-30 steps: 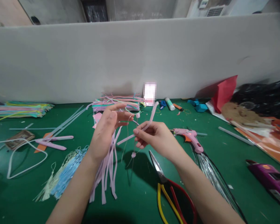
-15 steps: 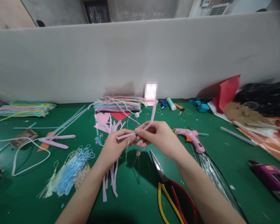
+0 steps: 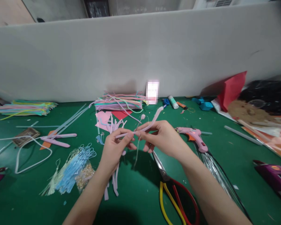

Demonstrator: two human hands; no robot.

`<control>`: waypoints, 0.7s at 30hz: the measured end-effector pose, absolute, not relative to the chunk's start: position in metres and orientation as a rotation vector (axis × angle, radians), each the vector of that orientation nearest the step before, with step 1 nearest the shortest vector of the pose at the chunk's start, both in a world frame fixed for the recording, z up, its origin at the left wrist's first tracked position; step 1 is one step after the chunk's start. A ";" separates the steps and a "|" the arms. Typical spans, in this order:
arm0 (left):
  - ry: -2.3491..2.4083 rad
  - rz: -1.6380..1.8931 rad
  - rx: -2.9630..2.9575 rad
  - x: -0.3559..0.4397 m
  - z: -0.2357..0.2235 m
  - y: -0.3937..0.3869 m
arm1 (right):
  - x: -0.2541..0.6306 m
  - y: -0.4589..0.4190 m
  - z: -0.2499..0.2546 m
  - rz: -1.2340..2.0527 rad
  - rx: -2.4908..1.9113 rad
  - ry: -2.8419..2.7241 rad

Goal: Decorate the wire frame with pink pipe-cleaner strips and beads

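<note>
A pale pink pipe cleaner runs across both hands above the table, its free end curving up to the right. My left hand pinches it between thumb and fingers. Close beside that, my right hand grips it too, fingertips curled. Thin wire passes by the fingers; a small pale pink ball sits on its upper end and another shows under my left hand. How the wire joins the pipe cleaner is hidden by my fingers. Scissors with red and yellow handles lie below my right hand.
Lilac strips lie under my left arm, near blue tassels and a bag of beads. A pink glue gun is at right. Pipe cleaner bundles rest against the grey partition. A pink hair straightener lies left.
The wire with the pale pink balls has turned from upright to slanted. The pipe cleaner's free end has tipped further right. The view has shifted slightly.
</note>
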State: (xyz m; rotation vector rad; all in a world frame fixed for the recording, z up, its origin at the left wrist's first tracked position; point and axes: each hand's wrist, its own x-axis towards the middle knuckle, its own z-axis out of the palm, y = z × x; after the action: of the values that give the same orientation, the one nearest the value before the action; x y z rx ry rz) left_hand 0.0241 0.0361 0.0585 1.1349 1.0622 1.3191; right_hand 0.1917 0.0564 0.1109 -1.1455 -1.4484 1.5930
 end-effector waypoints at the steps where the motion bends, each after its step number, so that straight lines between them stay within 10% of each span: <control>1: 1.056 1.303 1.133 0.024 0.059 0.035 | 0.192 0.056 0.111 1.595 -1.151 -1.455; 21: 1.056 1.234 1.146 0.023 0.069 0.026 | 0.202 0.079 0.082 1.775 -0.920 -1.549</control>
State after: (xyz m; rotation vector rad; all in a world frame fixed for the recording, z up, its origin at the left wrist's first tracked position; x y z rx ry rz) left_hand 0.0228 0.0256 0.0688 1.1461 1.0556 1.2337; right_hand 0.2024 0.0787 0.0823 -0.9205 -1.5493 1.7752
